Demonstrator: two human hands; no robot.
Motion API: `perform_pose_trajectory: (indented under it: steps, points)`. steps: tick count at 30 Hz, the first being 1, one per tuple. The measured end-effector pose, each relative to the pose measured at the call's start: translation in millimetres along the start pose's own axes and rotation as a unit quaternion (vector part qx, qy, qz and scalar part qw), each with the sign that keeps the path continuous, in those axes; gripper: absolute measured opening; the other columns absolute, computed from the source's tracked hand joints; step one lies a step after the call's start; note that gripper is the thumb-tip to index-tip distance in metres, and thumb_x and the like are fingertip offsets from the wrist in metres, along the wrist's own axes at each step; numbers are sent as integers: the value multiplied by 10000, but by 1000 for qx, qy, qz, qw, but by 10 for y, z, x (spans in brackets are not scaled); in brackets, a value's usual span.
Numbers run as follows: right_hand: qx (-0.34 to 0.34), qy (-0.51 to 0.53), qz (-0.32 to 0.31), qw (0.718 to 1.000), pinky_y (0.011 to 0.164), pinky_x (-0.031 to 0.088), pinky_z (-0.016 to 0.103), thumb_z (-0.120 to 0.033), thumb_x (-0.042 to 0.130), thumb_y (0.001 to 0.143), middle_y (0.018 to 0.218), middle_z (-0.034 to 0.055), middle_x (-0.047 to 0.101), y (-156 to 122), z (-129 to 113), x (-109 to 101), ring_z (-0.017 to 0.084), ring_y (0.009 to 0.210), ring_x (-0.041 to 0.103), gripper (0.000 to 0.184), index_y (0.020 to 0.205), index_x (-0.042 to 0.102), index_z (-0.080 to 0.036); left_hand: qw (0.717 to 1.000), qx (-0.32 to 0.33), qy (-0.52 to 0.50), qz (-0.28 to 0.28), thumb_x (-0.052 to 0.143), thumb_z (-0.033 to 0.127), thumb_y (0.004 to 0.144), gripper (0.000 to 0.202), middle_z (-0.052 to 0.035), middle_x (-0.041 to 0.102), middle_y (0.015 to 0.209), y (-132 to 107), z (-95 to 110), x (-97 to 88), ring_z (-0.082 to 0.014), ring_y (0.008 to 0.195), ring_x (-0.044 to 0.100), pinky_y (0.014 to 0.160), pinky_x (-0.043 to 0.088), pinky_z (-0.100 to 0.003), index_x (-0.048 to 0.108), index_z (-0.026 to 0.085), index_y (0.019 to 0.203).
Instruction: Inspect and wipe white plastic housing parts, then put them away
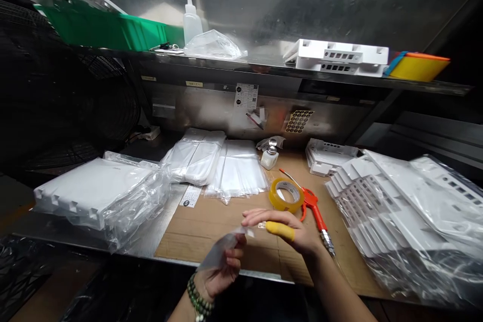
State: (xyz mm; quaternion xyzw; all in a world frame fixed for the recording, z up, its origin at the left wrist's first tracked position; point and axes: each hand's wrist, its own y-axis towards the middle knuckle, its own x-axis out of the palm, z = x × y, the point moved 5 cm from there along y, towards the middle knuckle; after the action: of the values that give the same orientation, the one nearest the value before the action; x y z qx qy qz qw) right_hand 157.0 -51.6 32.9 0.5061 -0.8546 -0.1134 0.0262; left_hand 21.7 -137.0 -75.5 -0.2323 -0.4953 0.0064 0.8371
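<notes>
My left hand (228,266), with a beaded bracelet at the wrist, is closed on a thin translucent sheet (216,254) above the front edge of the bench. The sheet slants up toward my right fingertips, and its exact kind is unclear. My right hand (292,229) wears a yellow finger cover on the thumb. Its fingers stretch out flat to the left, just above the sheet's upper end; I cannot tell whether they touch it. Behind that hand lie a roll of yellowish clear tape (274,201) and a red-handled air gun (319,216).
Bagged white plastic panels stand at left (109,186) and right (381,206). Clear bags (196,156) lie behind, beside a small pump bottle (269,157). Cardboard (204,231) covers the bench. An overhead shelf (260,66) holds a green bin (109,30) and a squeeze bottle (192,24).
</notes>
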Motion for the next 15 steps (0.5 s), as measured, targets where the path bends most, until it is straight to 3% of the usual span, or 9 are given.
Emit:
perform_pose_trajectory:
  steps: [2, 4, 6, 8, 11, 13, 15]
  points:
    - [15, 10, 24, 1000, 1214, 332, 476, -573, 717, 886, 1399, 95, 668, 1, 46, 8, 281, 1402, 525, 570, 1375, 651, -287, 1000, 7, -6, -4, 865, 217, 759, 198, 22, 697, 862, -29, -55, -2, 41, 527, 464, 529, 386, -9, 771, 190, 931]
    - [51, -15, 86, 995, 1160, 399, 442, -591, 813, 781, 1354, 92, 687, 17, 121, 16, 285, 1329, 577, 606, 1279, 695, -266, 1000, -2, 19, -8, 883, 274, 739, 240, -2, 705, 882, -41, -118, 32, 15, 531, 466, 520, 408, -50, 776, 185, 934]
    - [91, -36, 162, 982, 958, 519, 361, -581, 765, 833, 1069, 67, 759, 30, 194, 18, 236, 1059, 685, 397, 997, 737, -220, 998, -3, 65, -8, 895, 347, 720, 295, -43, 718, 871, -37, -134, 88, -47, 571, 528, 548, 470, -135, 779, 165, 920]
    - [119, -37, 199, 972, 740, 514, 294, -575, 689, 893, 801, 24, 712, 37, 242, 29, 174, 777, 656, 387, 812, 683, -197, 993, 25, 116, 0, 890, 416, 716, 363, -64, 733, 886, -32, -46, 136, -126, 689, 611, 656, 524, -218, 778, 171, 958]
    - [151, -65, 179, 970, 656, 455, 261, -480, 758, 856, 710, 3, 677, 26, 273, 43, 143, 679, 599, 320, 776, 697, -176, 978, 84, 188, 22, 725, 617, 828, 493, -78, 738, 966, -58, 209, 156, -207, 903, 655, 831, 527, -303, 758, 184, 1064]
    - [172, -85, 160, 968, 631, 439, 258, -418, 769, 847, 716, 12, 693, -7, 303, 52, 150, 676, 606, 265, 773, 719, -168, 955, 121, 269, 40, 627, 695, 866, 569, -81, 726, 960, -94, 360, 153, -229, 940, 646, 825, 517, -323, 753, 178, 1066]
    - [185, -99, 155, 965, 622, 436, 263, -368, 761, 851, 740, 15, 703, -45, 352, 74, 162, 684, 620, 201, 839, 720, -172, 918, 164, 357, 54, 685, 656, 849, 505, -59, 710, 889, -128, 440, 165, -214, 898, 631, 801, 493, -302, 757, 174, 978]
